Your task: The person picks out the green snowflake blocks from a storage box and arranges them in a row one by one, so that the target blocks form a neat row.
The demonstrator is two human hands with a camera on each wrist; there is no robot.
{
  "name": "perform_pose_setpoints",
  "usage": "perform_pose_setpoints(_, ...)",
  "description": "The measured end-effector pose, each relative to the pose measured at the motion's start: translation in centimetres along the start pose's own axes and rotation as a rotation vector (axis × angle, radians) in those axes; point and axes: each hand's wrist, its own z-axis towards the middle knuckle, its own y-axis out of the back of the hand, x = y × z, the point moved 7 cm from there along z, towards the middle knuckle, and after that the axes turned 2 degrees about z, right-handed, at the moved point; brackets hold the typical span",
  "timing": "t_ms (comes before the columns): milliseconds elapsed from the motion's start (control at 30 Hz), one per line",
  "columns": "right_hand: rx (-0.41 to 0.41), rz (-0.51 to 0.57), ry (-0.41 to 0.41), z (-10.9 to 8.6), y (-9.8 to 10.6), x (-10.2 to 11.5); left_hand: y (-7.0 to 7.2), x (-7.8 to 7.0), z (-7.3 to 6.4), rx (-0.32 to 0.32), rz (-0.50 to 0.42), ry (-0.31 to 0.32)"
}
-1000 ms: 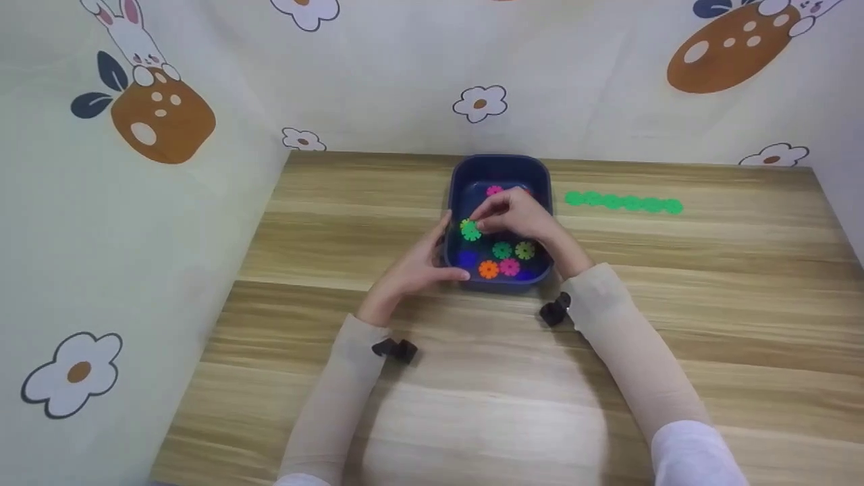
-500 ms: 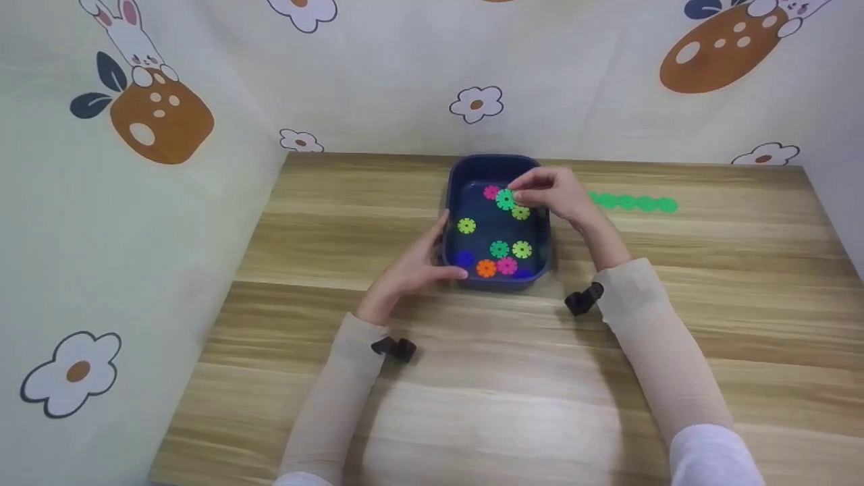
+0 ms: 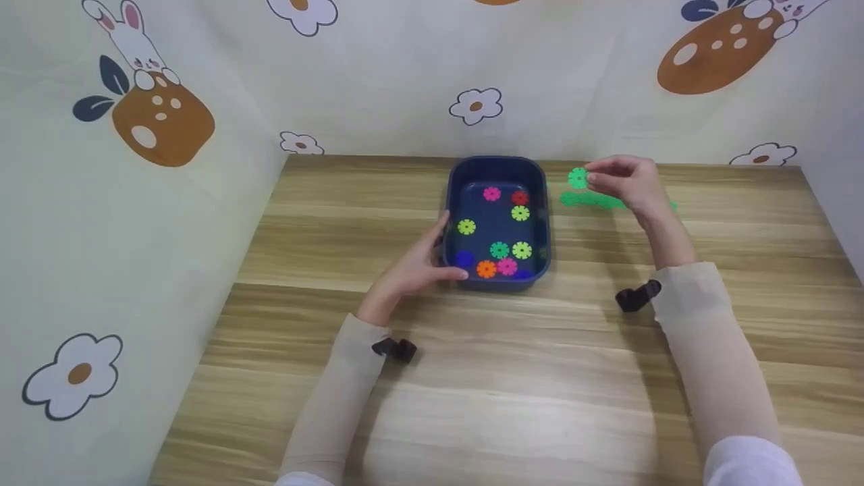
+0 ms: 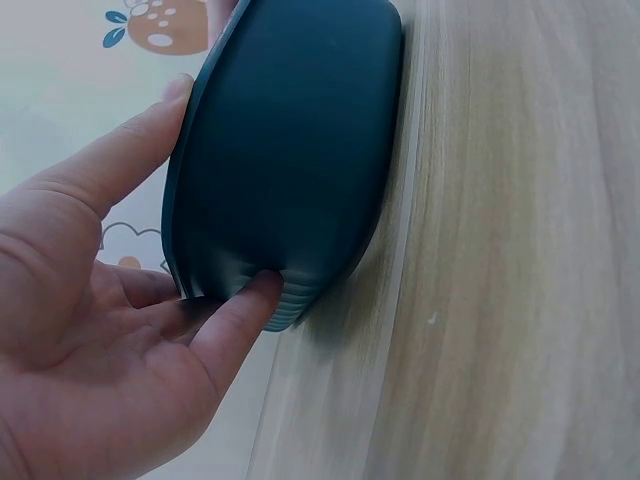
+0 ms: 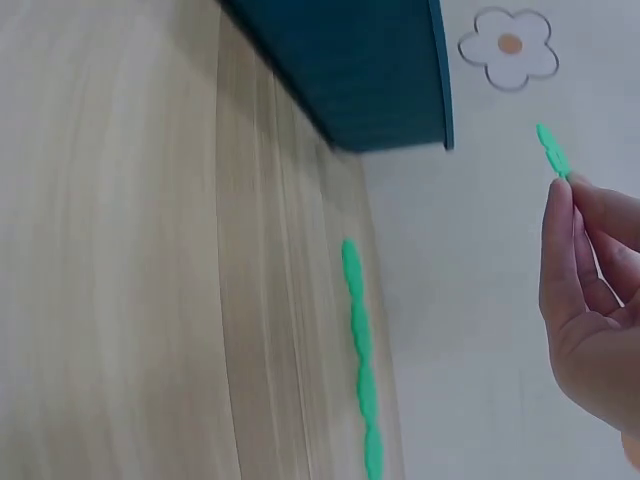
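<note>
My left hand point(image 3: 413, 271) holds the near left corner of a dark blue plastic box point(image 3: 498, 285), thumb at the near side and fingers along the left wall. In the left wrist view, the fingertips point(image 4: 262, 288) press the box's outer wall. My right hand point(image 3: 640, 183) pinches a green notched snowflake disc point(image 3: 578, 178) by its edge between thumb and fingers. The right wrist view shows this disc raised above the table, edge-on. Below the right hand lies a row of green discs point(image 3: 574, 198) joined end to end, partly hidden by the hand.
Several loose discs lie in the box, among them a pink disc point(image 3: 492, 194), a red disc point(image 3: 520, 198), an orange disc point(image 3: 486, 269) and a dark green disc point(image 3: 499, 250). A patterned cloth wall point(image 3: 378, 81) rises behind the wooden table point(image 3: 324, 223).
My right hand has carried the green disc from over the box rightward and away, to above the joined row. The left hand has stayed at the box.
</note>
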Motion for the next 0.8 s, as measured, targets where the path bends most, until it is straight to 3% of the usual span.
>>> perform_pose_setpoints(267, -0.208, 0.015, 0.011, -1.6, 5.9, 0.6, 0.0, 0.0, -0.1, 0.003, 0.014, -0.002)
perform_pose_setpoints(500, -0.378, 0.032, -0.035, -3.2, 10.0, 0.7, 0.1, -0.1, -0.1, -0.002, 0.015, -0.011)
perform_pose_setpoints(800, -0.497, 0.052, -0.149, -4.2, 14.2, -0.8, 0.1, 0.0, 0.0, 0.0, 0.029, 0.005)
